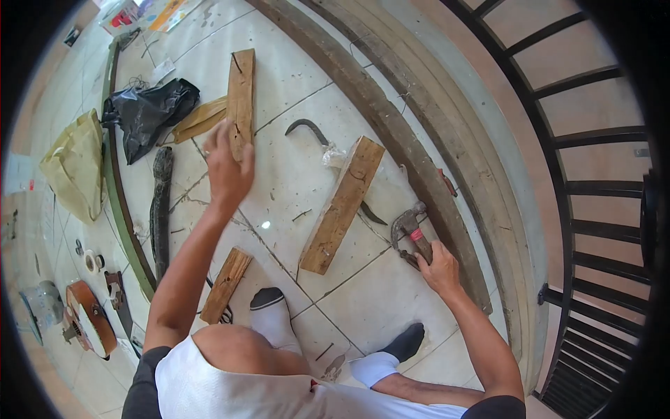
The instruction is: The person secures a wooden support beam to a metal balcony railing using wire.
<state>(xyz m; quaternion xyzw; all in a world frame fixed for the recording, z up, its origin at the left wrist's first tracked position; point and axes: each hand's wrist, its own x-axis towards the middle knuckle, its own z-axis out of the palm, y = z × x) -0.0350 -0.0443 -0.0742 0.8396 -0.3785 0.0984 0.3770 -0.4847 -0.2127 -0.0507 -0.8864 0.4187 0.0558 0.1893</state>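
Observation:
My left hand [229,171] is at the near end of a wooden block [241,84] with nails sticking out of it; the fingers lie along one side and the thumb along the other. My right hand [441,269] is closed around the handle of a claw hammer [413,230], which has red tape below its head. Between my hands a second, larger wooden block [342,206] lies at a slant on the tiles. A dark curved metal piece [307,128] shows beyond it. A shorter wood piece [227,283] lies near my knee.
Long wooden beams [391,119] run along the right, before a black metal railing [558,140]. At left are a black plastic bag [150,112], a yellowish cloth bag [75,167], a green bar [122,209], a dark rod [161,209] and a guitar-like object [94,321]. Loose nails [324,350] dot the floor.

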